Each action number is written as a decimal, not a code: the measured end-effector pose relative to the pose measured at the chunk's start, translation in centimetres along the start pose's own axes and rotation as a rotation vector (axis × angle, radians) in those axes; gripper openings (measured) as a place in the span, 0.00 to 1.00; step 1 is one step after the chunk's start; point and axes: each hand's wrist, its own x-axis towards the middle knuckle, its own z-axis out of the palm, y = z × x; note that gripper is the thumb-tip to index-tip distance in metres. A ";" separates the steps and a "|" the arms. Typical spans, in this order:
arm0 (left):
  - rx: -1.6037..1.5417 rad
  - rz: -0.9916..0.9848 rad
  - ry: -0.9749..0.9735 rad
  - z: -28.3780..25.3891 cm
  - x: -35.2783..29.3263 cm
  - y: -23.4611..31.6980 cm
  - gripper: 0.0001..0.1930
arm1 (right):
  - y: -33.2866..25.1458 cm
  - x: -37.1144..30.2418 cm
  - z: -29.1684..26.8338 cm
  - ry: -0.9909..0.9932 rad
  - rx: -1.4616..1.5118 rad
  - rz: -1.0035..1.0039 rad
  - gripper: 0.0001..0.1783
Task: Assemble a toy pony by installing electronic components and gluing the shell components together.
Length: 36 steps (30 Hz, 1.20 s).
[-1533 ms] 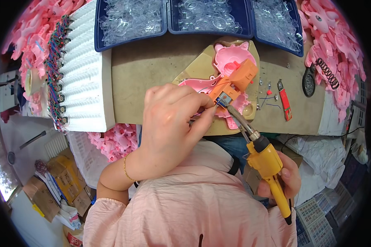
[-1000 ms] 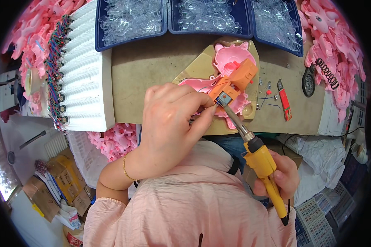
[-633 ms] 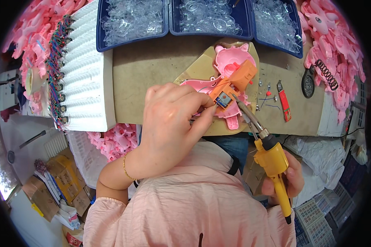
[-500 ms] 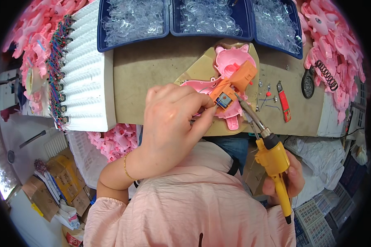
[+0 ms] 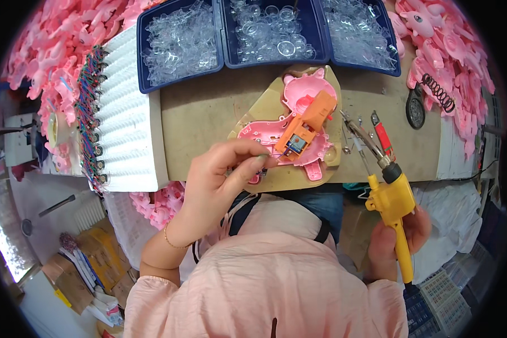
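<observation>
A pink animal-shaped toy half-shell [image 5: 310, 85] lies in a beige shaped holder [image 5: 256, 112] on the table. Inside the shell sits an orange plastic mechanism [image 5: 320, 109] with a small blue circuit board [image 5: 296, 143] in its lower part. At the lower left of that board, my left hand [image 5: 214, 174] is closed, thumb and forefinger pinching a thin dark wire [image 5: 280, 156]. My right hand [image 5: 416, 231] grips a yellow soldering gun [image 5: 391, 200] from below. Its metal tip and a thin feed tube point up and left, apart from the mechanism.
Blue bins [image 5: 225, 62] of clear plastic parts line the back. White foam [image 5: 132, 129] edged with wired parts stands left. Pink shells [image 5: 450, 50] are heaped on both sides. A red cutter knife [image 5: 382, 136], a black oval part [image 5: 416, 111] and a dark spring [image 5: 438, 93] lie right.
The soldering gun's tip has moved right, away from the circuit board. My left hand has drawn back down and left from the mechanism. The whole view has shifted slightly.
</observation>
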 end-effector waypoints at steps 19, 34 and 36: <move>0.836 0.584 0.285 2.6 1.2 -1.3 0.05 | 0.7 -1.6 -1.5 -0.301 0.158 -0.033 0.34; 0.841 0.575 0.235 2.4 1.3 -1.0 0.05 | 0.2 -1.2 0.3 -0.386 0.150 -0.046 0.30; 0.841 0.577 0.231 2.4 1.3 -1.0 0.05 | 0.1 -1.0 0.3 -0.385 0.137 -0.050 0.30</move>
